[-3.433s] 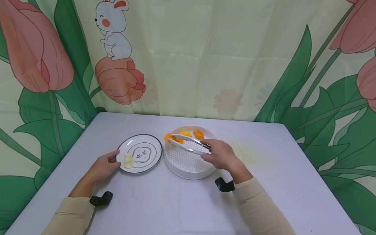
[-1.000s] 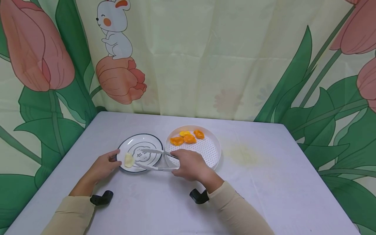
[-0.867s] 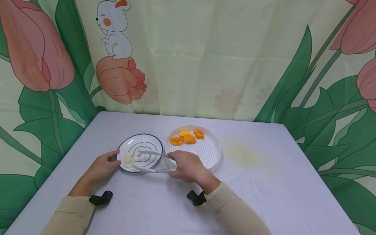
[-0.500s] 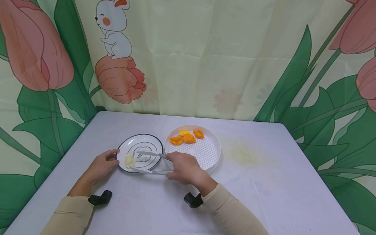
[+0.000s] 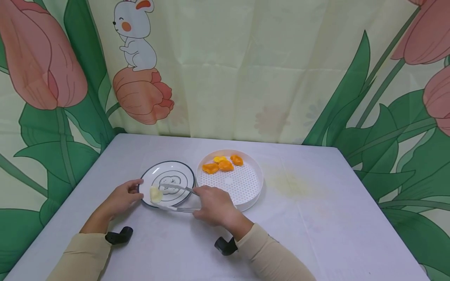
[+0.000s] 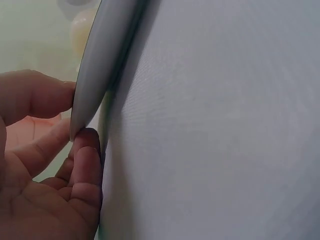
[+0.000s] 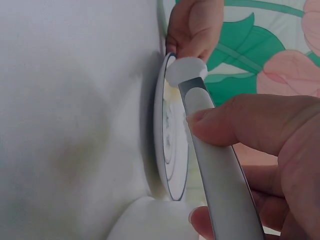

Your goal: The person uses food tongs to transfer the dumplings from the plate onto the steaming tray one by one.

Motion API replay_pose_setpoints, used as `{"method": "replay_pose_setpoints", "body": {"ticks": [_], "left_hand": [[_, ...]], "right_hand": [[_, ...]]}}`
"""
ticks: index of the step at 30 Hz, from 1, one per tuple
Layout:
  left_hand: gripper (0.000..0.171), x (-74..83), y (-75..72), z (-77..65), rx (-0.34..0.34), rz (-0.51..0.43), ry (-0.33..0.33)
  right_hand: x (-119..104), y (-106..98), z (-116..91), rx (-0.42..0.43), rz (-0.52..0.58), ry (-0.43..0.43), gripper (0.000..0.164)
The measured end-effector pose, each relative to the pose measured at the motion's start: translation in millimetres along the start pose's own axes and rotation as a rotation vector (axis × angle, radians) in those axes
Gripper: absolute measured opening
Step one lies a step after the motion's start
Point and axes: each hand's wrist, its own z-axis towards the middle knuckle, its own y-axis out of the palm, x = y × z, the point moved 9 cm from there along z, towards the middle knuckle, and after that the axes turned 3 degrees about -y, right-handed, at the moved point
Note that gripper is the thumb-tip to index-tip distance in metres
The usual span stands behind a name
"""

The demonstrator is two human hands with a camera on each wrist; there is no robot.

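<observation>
Right grip (image 5: 215,205): tongs (image 5: 183,210) are pinched between thumb and fingers, their arms spread apart over the blue-rimmed plate (image 5: 180,169). By the left grip (image 5: 121,199), the plate's left edge is pinched, thumb above and fingertips beneath. On the plate's near-left part lies the pale yellow piece (image 5: 156,194), with one tong tip just beside its near end and the other off to its far right; whether it is touched cannot be told.

Since the tips look offset from the piece, it could be turned or pushed toward the rim if the tongs are squeezed unevenly. On smooth glaze a slip seems likely, and a soft piece could be squashed by too firm a pinch. If the rim is raised by the fingertips below, the piece could be slid rightward. Close by on the right, the perforated round tray (image 5: 233,186), with its orange pieces (image 5: 225,166), could be knocked by a low swing.
</observation>
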Motion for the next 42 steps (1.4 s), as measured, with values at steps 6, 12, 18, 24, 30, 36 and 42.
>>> {"method": "replay_pose_setpoints", "body": {"ticks": [6,12,18,24,30,36,42], "left_hand": [[0.067,1.4,-1.0,-1.3,-0.001,-0.012,0.005],[0.068,1.9,-1.0,-1.7,-0.004,-0.017,0.006],[0.068,2.3,-0.7,-1.9,-0.007,-0.008,0.005],[0.068,1.5,-0.2,-1.2,-0.007,-0.013,0.003],[0.068,1.9,0.1,-1.8,-0.013,-0.015,0.004],[0.068,2.5,0.1,-2.5,-0.017,-0.008,0.003],[0.068,1.7,0.5,-2.0,-0.018,-0.008,0.006]], "right_hand": [[-2.5,4.6,2.0,-0.003,0.011,0.021,0.054],[-5.0,8.9,4.9,-0.007,0.028,0.032,0.053],[-5.2,12.9,6.7,-0.017,0.059,0.055,0.049],[-5.8,14.6,6.1,-0.030,0.083,0.074,0.045],[-5.5,12.1,4.8,0.004,0.037,0.059,0.043],[-3.1,7.8,2.8,0.034,0.046,0.048,0.043],[2.7,-6.9,-0.2,0.098,0.049,0.032,0.043]]}}
